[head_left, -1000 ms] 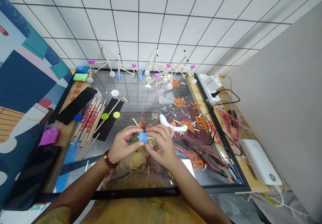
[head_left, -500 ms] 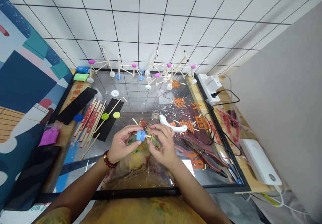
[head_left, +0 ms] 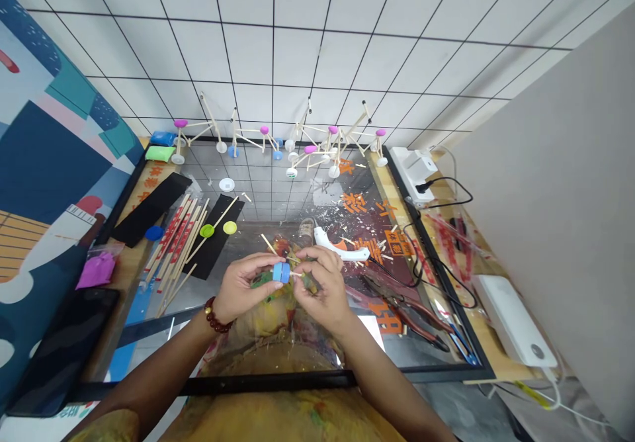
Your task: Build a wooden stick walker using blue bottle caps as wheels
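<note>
Over the glossy tabletop, two blue bottle caps point(head_left: 281, 272) sit face to face between my hands. My left hand point(head_left: 247, 282) pinches them between thumb and fingers. A short thin stick point(head_left: 296, 274) comes out of the caps on the right, and my right hand point(head_left: 322, 283) has its fingertips closed on it. Just beyond my hands lies a loose wooden stick point(head_left: 268, 243). A white glue gun point(head_left: 342, 247) rests on the table right behind my right hand.
Small stick bicycles with cap wheels, such as one point(head_left: 312, 149), line the wall. Left are wooden sticks point(head_left: 186, 243), black strips point(head_left: 151, 208), a green cap point(head_left: 207, 230) and a phone point(head_left: 64, 349). Right are pliers point(head_left: 411, 313), a power strip point(head_left: 409, 172) and a white power bank point(head_left: 513, 319).
The caps have shifted slightly right and down and turned a little in my fingers. My left hand has moved slightly right with them; the rest stays put.
</note>
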Tool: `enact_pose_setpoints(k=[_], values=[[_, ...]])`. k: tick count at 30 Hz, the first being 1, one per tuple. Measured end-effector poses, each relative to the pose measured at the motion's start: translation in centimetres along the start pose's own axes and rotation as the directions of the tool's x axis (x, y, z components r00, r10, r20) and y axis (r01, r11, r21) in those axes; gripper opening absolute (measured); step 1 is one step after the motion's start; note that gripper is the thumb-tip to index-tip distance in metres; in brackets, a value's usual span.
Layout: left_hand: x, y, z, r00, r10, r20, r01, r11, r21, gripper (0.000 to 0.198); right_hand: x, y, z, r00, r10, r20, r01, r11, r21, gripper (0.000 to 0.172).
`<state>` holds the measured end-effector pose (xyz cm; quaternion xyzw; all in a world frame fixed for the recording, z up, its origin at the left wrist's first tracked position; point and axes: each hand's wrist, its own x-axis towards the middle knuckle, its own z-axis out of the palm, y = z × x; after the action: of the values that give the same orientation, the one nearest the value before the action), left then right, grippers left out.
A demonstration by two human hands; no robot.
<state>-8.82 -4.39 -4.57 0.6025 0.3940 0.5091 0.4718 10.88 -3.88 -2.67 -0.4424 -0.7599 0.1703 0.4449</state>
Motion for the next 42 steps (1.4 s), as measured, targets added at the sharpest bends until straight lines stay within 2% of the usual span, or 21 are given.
enact_pose_setpoints(k=[8, 18, 22, 24, 27, 30, 32, 34, 38, 42], values=[[-0.1, -0.3, -0.2, 0.998, 0.045, 0.043, -0.050, 0.993, 0.106, 0.042, 0.1, 0.1, 0.4, 1.000, -0.005, -0.028, 0.007, 0.998, 0.059, 0.013], [0.0, -0.1, 0.0, 1.000, 0.022, 0.011, -0.022, 0.997, 0.079, 0.042, 0.1, 0.1, 0.5, 1.000, 0.019, -0.001, -0.019, 0.992, 0.128, 0.013], [0.2, 0.1, 0.2, 1.000, -0.014, -0.022, 0.014, 1.000, 0.010, 0.039, 0.1, 0.0, 0.1, 1.000, 0.022, 0.010, -0.023, 0.993, 0.119, 0.011], [0.2, 0.0, 0.2, 0.998, -0.036, -0.047, 0.034, 0.998, -0.053, 0.037, 0.1, -0.2, -0.2, 0.999, 0.026, 0.030, -0.029, 0.995, 0.092, 0.019], [0.3, -0.2, 0.2, 0.996, -0.051, -0.069, 0.044, 0.994, -0.101, 0.036, -0.1, -0.4, -0.6, 0.998, 0.048, 0.048, -0.048, 0.999, 0.015, 0.047], [0.3, -0.4, 0.2, 0.995, -0.035, -0.093, 0.024, 0.993, -0.113, 0.051, -0.2, -0.3, -0.7, 0.997, 0.079, 0.015, -0.078, 0.996, -0.034, 0.063], [0.3, -0.3, 0.2, 0.994, -0.018, -0.104, 0.005, 0.993, -0.120, 0.062, -0.3, -0.2, -0.5, 0.997, 0.076, -0.008, -0.076, 0.997, -0.016, 0.066], [0.2, -0.2, 0.2, 0.994, -0.023, -0.106, 0.009, 0.991, -0.135, 0.064, -0.4, 0.0, -0.3, 0.999, 0.049, -0.009, -0.049, 0.999, 0.023, 0.067], [0.2, 0.4, 0.1, 0.988, -0.133, -0.074, 0.116, 0.973, -0.199, 0.044, -0.5, 0.1, 0.0, 0.999, 0.008, 0.035, -0.010, 0.998, 0.056, 0.068], [0.2, 0.8, 0.1, 0.968, -0.251, -0.007, 0.248, 0.958, -0.142, 0.034, -0.4, 0.0, 0.1, 0.995, -0.027, 0.099, 0.021, 0.998, 0.063, 0.065]])
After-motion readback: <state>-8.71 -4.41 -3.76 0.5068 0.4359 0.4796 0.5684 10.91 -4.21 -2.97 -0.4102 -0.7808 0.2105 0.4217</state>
